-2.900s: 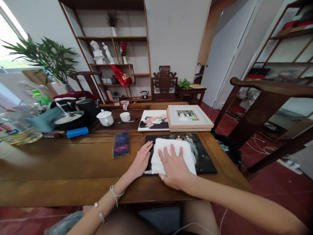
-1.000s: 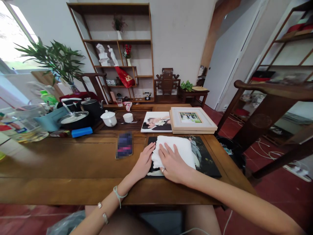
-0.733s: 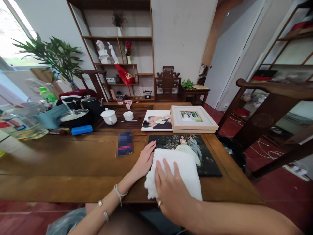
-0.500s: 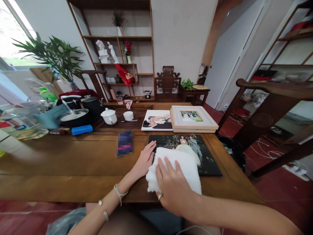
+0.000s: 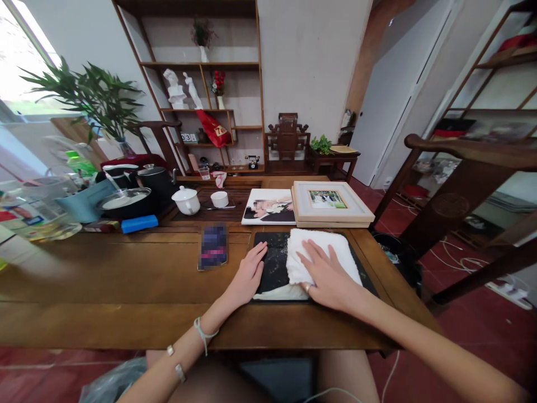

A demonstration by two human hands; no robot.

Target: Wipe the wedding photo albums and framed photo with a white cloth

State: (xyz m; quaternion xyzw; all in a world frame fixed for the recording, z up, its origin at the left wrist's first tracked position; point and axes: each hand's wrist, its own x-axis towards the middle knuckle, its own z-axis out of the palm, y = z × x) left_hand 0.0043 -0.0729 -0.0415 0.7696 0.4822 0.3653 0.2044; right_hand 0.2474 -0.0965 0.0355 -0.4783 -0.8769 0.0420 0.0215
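Observation:
A dark wedding photo panel [image 5: 272, 260] lies flat on the wooden table in front of me. My right hand [image 5: 331, 274] rests with fingers spread on a folded white towel [image 5: 296, 254], pressing it against the panel's middle and right part. The towel hides most of the pictured couple; part of a pale dress shows below it. At the panel's left edge lies my left hand [image 5: 250, 274], fingers stretched out and touching the edge. A phone [image 5: 213, 246] with a blurred screen lies left of that hand.
Behind the panel are a smaller photo print [image 5: 268, 207] and stacked light wooden frames [image 5: 333, 204]. A white lidded cup [image 5: 185, 200], a small white cup [image 5: 219, 198], a blue block [image 5: 140, 224] and a black pan [image 5: 126, 202] stand left. A dark chair [image 5: 453, 196] is at right.
My right hand has slid the towel forward and right over the panel, covering the couple and uncovering the near left part. My left hand has stayed at the left edge.

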